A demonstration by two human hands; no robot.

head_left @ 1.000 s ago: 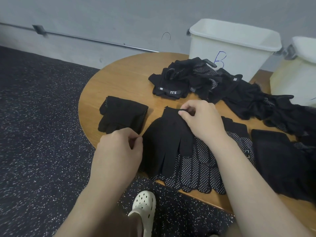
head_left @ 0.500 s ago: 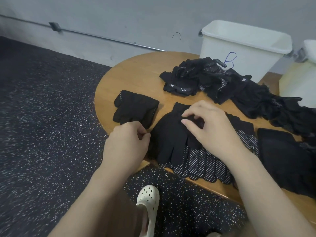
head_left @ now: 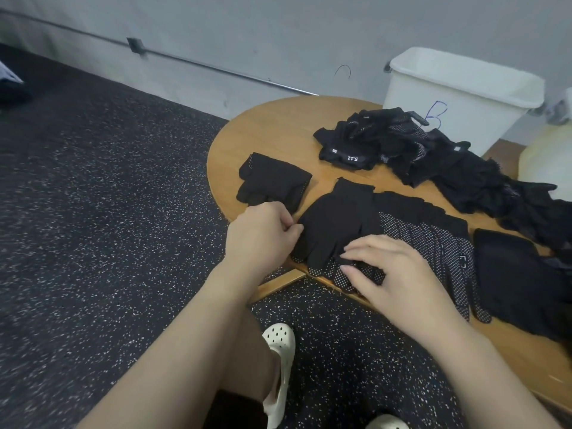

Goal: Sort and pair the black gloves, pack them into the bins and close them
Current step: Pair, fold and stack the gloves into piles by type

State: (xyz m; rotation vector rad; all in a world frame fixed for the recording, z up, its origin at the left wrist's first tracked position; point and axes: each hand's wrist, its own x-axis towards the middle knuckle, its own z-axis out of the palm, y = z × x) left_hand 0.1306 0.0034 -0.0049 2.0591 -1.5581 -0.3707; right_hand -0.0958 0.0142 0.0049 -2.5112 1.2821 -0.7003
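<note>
A round wooden table (head_left: 278,131) stands on dark speckled flooring (head_left: 93,212) beside a grey wall (head_left: 247,32), with a white perforated clog (head_left: 280,339) underneath.
</note>
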